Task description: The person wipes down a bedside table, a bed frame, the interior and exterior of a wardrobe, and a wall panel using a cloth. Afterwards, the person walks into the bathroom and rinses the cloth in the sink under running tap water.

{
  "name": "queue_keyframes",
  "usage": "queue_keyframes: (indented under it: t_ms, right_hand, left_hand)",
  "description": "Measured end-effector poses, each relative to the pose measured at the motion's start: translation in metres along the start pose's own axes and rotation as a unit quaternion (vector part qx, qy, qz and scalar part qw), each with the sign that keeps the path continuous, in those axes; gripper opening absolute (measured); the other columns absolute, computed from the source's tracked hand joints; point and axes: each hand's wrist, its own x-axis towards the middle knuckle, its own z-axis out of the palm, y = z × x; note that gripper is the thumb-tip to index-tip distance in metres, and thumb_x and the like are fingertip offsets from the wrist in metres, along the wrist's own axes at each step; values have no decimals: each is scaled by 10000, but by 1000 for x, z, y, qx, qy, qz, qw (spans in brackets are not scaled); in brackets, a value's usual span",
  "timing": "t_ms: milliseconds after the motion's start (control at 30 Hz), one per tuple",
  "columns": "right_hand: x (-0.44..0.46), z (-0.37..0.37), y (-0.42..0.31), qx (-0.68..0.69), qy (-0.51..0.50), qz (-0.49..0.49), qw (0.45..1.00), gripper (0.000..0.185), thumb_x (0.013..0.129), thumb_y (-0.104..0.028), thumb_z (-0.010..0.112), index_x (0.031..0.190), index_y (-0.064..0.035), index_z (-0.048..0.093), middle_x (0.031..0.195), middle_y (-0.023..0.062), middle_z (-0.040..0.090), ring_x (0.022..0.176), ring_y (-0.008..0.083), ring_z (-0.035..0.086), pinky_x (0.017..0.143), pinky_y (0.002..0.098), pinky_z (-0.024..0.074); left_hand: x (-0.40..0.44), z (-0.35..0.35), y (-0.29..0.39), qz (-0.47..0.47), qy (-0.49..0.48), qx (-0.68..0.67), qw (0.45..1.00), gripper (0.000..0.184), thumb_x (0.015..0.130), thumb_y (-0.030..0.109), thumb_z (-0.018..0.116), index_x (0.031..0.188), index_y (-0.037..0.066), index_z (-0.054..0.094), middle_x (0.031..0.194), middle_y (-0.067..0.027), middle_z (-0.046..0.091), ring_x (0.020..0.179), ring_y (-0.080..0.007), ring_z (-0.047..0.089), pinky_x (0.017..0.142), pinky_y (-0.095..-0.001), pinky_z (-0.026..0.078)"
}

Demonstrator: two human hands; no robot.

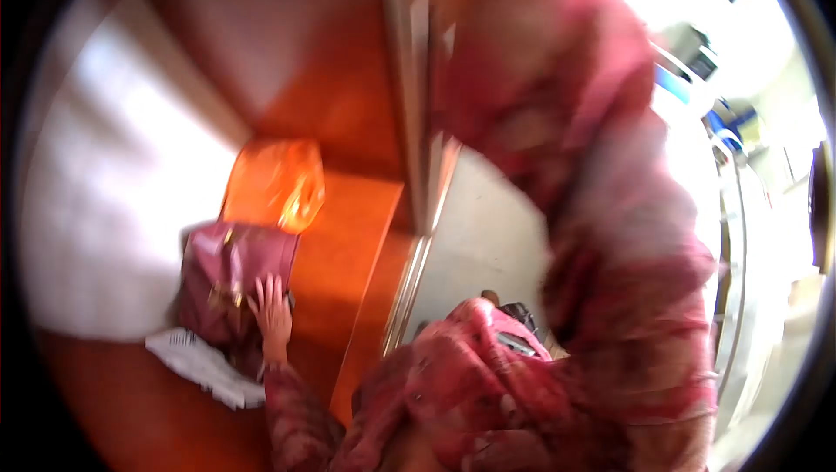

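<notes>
My left hand (273, 320) rests with fingers spread on the front of a maroon handbag (239, 254) with gold-coloured fittings. The bag stands on an orange-brown wooden shelf (335, 272) inside a cupboard. Behind it lies a shiny orange plastic bag (274, 180). A crumpled white printed sheet or wrapper (205, 367) lies beside the handbag, near my wrist. My right arm, in a red patterned sleeve (610, 211), is raised close to the camera and blurred. I cannot make out the right hand.
An upright wooden panel edge (414, 97) stands right of the shelf, with pale floor (475, 237) beyond. A white wall or panel (113, 193) rises at the left. White metal rails (736, 237) and blurred blue items (731, 124) show at the far right.
</notes>
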Motion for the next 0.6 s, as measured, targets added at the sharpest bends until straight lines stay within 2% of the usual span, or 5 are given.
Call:
queue_keyframes:
  t_ms: [33,333,433,500,600]
  right_hand:
    - [-8,-17,8,-14,19,0,1000,139,696,-187,681,810,-117,715,709,112,652,692,340,633,661,453,494]
    - [-127,-96,3,3,106,-78,991,245,719,-115,626,946,-167,702,867,58,643,878,251,612,785,382,473]
    - [-219,-136,30,-90,-43,-35,994,208,741,-141,594,932,-175,669,973,29,617,941,267,547,797,411,452]
    - [-289,-161,36,-211,-235,-146,938,247,684,-205,611,923,-170,665,968,-25,616,941,252,507,876,415,460]
    - [-381,-164,-16,-99,-331,18,938,131,766,-208,590,845,-178,690,1008,-31,637,1090,213,487,926,414,400]
  left_hand:
    - [-10,42,-5,-5,16,-131,991,534,943,276,503,1425,75,390,1529,-90,298,1414,-329,245,1094,-610,209]
    - [1,12,55,-257,-117,-157,946,643,912,304,552,1456,44,330,1551,-145,245,1417,-379,228,1117,-564,235]
    - [18,-50,116,-246,-59,-87,963,622,905,257,594,1429,18,360,1525,-191,275,1407,-399,239,1139,-505,237]
    - [30,-71,149,-192,27,-145,970,601,918,253,578,1428,22,362,1504,-207,308,1389,-393,285,1137,-465,263]
    - [63,-177,240,-152,32,-155,976,580,947,239,532,1446,23,329,1507,-213,307,1392,-385,288,1129,-454,271]
